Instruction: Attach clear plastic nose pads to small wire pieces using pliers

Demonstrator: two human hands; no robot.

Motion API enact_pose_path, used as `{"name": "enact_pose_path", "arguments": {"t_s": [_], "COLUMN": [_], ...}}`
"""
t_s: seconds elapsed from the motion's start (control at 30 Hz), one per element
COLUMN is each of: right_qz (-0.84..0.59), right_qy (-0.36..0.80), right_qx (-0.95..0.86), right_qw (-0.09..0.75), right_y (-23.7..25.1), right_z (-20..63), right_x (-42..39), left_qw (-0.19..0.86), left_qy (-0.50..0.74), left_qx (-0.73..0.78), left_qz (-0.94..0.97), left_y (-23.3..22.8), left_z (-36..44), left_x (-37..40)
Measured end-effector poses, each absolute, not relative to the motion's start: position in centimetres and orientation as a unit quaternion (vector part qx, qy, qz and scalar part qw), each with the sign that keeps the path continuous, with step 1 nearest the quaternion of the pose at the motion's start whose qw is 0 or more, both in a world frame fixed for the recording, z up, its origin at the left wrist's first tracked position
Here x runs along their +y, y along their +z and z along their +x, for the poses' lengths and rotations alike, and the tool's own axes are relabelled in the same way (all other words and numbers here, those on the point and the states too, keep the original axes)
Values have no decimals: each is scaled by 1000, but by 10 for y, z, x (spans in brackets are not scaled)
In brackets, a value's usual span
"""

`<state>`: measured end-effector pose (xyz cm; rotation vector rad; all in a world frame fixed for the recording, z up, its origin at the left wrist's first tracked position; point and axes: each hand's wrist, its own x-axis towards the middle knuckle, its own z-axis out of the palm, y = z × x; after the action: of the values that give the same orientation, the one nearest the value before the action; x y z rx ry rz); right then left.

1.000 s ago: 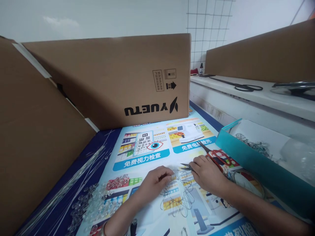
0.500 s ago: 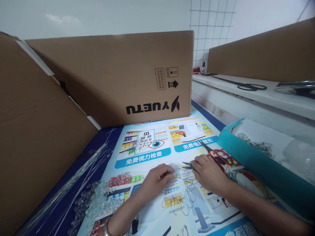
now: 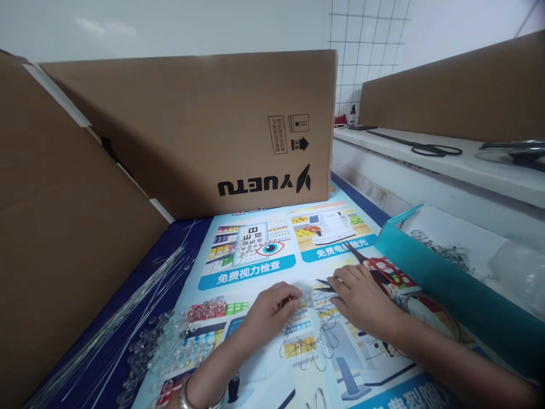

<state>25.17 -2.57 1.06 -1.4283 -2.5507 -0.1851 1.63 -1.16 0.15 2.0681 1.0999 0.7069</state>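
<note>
1. Head view: left hand (image 3: 275,309) pinches the looped wire piece (image 3: 313,339), over the printed sheet (image 3: 289,275); right hand (image 3: 361,298) grips a dark-tipped tool (image 3: 325,286), its points parted.
2. Wire-shaping, seemingly; the next move calls for steady loops.
3. Counting: one wire piece, one tool, red-handled scissors (image 3: 385,270) and black scissors (image 3: 430,150), one each.

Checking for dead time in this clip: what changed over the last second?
Little. The view shifted slightly: the cardboard box now sits a bit higher and farther right in frame. I see nothing newly taken hold of or let go.

Same as before: left hand at the wire loops, right hand holding the pointed tool, red-handled scissors and clear beads in place.
</note>
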Motion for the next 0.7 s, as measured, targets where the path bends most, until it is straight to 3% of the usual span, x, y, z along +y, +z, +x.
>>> {"name": "enact_pose_path", "arguments": {"t_s": [0.1,0.27,0.43,0.7], "right_qz": [-432,-223,-169,-114], "right_qy": [-21,70,9,-82], "right_qx": [-897,-972,-985,-990], "right_qw": [88,9,-19,-18], "right_y": [23,47,56,14], "right_z": [248,235,221,205], "right_x": [-40,-74,-90,-102], "left_qw": [333,330,328,325], "left_qy": [277,283,282,289], "left_qx": [420,418,415,415], "left_qz": [797,798,800,799], "left_y": [1,0,1,-3], "left_z": [17,18,18,18], "left_x": [-12,-14,-15,-13]}}
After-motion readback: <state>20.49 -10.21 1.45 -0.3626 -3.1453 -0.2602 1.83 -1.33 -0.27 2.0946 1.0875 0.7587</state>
